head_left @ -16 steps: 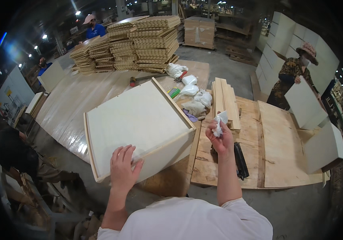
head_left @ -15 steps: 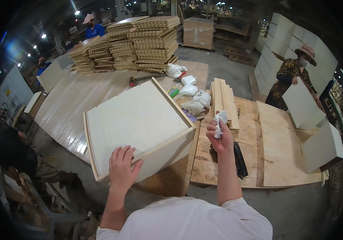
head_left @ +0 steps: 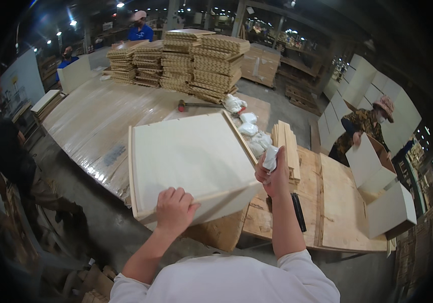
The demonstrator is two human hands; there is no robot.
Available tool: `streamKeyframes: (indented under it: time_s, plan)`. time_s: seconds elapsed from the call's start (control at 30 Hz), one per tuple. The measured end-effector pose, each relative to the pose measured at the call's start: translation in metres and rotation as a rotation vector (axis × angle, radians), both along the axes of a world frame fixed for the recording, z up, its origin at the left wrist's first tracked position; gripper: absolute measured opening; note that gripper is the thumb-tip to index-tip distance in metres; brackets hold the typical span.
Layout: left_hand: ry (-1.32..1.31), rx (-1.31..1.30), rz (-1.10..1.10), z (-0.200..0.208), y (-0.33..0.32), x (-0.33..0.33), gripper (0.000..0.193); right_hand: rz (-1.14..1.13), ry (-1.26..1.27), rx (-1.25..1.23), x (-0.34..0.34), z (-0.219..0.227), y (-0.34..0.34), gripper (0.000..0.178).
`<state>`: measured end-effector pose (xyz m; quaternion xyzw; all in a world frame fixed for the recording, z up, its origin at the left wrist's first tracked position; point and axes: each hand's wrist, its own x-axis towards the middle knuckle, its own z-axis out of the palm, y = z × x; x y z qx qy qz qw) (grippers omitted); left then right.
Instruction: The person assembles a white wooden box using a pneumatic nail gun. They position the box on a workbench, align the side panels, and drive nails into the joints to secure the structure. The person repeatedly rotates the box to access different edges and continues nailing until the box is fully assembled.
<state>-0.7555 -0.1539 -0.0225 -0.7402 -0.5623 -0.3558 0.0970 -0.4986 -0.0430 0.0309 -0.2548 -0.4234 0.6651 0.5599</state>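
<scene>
A pale wooden box (head_left: 188, 156) with raised edge strips lies tilted in front of me, its broad panel facing up. My left hand (head_left: 175, 208) is closed over its near edge, fingers curled on the rim strip. In my right hand (head_left: 279, 183) is a small crumpled white bundle (head_left: 270, 158), held at the box's right corner; cloth or plastic, I cannot tell. Similar white bundles (head_left: 249, 129) lie on the table just beyond the box. A black tool (head_left: 298, 212) is partly hidden behind my right forearm.
Narrow wooden strips (head_left: 288, 146) are stacked right of the box. A hammer (head_left: 196, 105) lies behind it, before tall stacks of panels (head_left: 204, 63). At right, a co-worker (head_left: 370, 126) handles a white box (head_left: 371, 164). Another person (head_left: 7, 156) is at far left.
The view has shifted. My left hand has curled its fingers over the box's edge, and my right hand has brought the white bundle to the box's right corner. The co-worker leans lower over the white box.
</scene>
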Motion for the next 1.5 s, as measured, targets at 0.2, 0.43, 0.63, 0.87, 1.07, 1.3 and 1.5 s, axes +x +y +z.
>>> streamKeyframes:
  time_s: [0.2,0.43,0.63,0.87,1.07,1.3,1.5]
  plan:
    - [-0.151,0.248,0.004,0.025,-0.031,-0.029,0.013,0.223,-0.402,0.122,-0.069,0.019,-0.013,0.025]
    - [-0.439,0.251,0.287,-0.040,-0.059,-0.089,0.034,0.516,-0.747,0.460,-0.150,0.012,-0.033,0.038]
    - [-0.703,0.262,0.180,-0.093,-0.039,-0.097,0.059,0.561,-0.954,0.571,-0.203,-0.008,-0.046,0.031]
    - [-0.784,0.466,0.155,-0.108,-0.023,-0.093,0.068,0.491,-1.166,0.922,-0.235,-0.013,-0.057,0.022]
    - [-0.752,0.460,0.170,-0.109,-0.023,-0.096,0.069,0.473,-1.170,0.912,-0.241,-0.019,-0.063,0.023]
    - [-0.729,0.486,0.177,-0.110,-0.022,-0.098,0.068,0.450,-1.192,0.975,-0.243,-0.022,-0.065,0.023]
    - [-0.738,0.485,0.174,-0.109,-0.022,-0.096,0.068,0.371,-1.203,1.018,-0.247,-0.027,-0.061,0.021]
